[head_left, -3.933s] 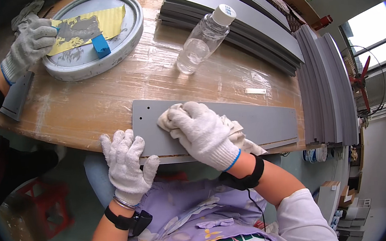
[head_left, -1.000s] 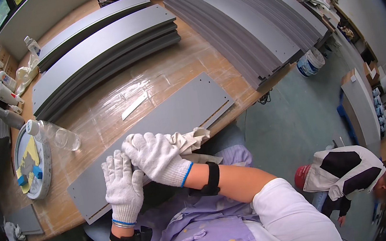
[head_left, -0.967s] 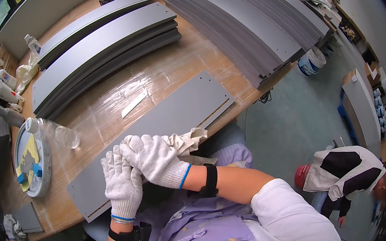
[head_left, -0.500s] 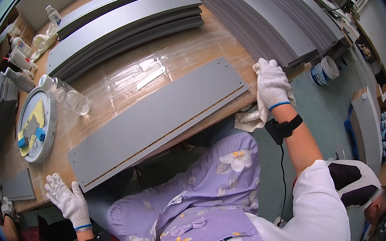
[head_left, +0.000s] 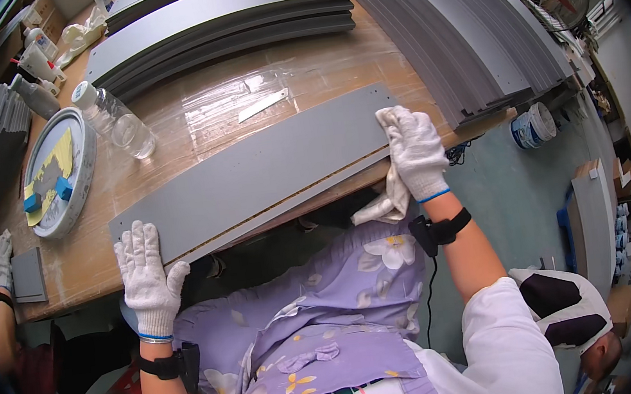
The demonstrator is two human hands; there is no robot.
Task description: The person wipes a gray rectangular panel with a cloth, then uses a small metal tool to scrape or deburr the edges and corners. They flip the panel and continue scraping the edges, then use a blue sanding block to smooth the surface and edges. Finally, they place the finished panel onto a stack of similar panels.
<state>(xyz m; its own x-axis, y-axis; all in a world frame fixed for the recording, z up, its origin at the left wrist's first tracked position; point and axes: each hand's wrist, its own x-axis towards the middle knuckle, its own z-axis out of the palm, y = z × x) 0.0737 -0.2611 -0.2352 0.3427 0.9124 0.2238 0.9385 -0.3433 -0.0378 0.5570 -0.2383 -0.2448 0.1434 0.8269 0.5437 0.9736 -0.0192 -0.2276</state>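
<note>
A long grey board (head_left: pixel 265 168) lies at the near edge of the wooden table, with a narrow brownish groove along its near side. My left hand (head_left: pixel 147 273), in a white knitted glove, rests on the board's left end, its fingers stretched out and nothing held. At the right end is my gloved right hand (head_left: pixel 414 149), its fingers bent over the board's corner. It is closed on a white cloth (head_left: pixel 385 202), which hangs below the palm beside the table edge. Part of the cloth is hidden under the hand.
Grey boards are stacked at the back (head_left: pixel 224 31) and far right (head_left: pixel 445 31). On the left stand a clear bottle (head_left: pixel 117 123) and a round lid (head_left: pixel 90 158) bearing yellow sheets and blue blocks. A co-worker's gloved hand (head_left: pixel 2 255) is near a small grey board (head_left: pixel 28 275).
My left hand has moved from beside the board onto its left end. My right hand has shifted left onto the right end with the cloth. The co-worker's hand has moved forward.
</note>
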